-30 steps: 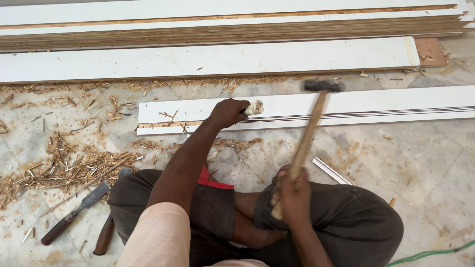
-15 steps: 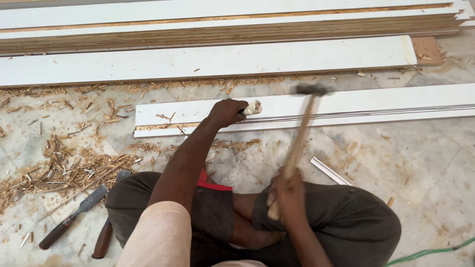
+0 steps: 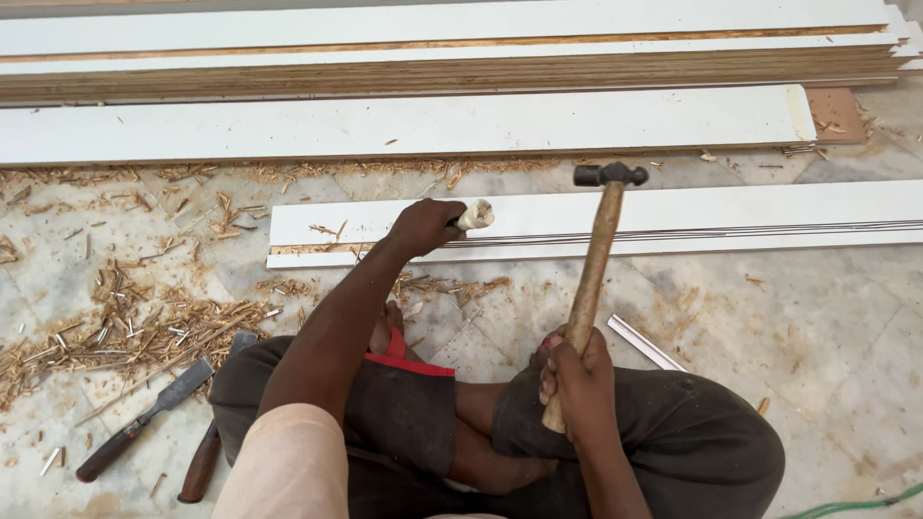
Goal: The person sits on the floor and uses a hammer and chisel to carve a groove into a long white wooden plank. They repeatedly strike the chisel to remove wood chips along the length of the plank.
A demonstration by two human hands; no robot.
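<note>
No package, label or sign is in view; the only flat stock is a stack of white-faced boards (image 3: 452,58) along the top, showing brown layered edges, with one long white board (image 3: 404,123) lying flat in front of it and a small brown offcut (image 3: 835,113) at its right end. Nearer the person, a white strip (image 3: 731,216) with a dark groove line lies on the stone floor (image 3: 827,327). The left hand (image 3: 423,227) rests on the strip's left part, fingers closed around a pale handle (image 3: 475,213); what tool it belongs to cannot be told, since the hand covers the rest. The right hand (image 3: 575,377) is clamped on the lower end of a wooden-shafted hammer (image 3: 594,269), whose dark head sits just above the strip's far edge, right of the pale handle and apart from it. Shavings (image 3: 125,317) litter the floor at left, where a chisel (image 3: 144,418) lies beside a brown-handled tool (image 3: 202,466). A thin metal strip (image 3: 646,342) lies beside the right knee, and a green cord (image 3: 856,505) crosses the lower right corner. Compared with half a second ago, the hammer stands more upright and its head has lifted away from the pale handle; the left hand has not shifted.
</note>
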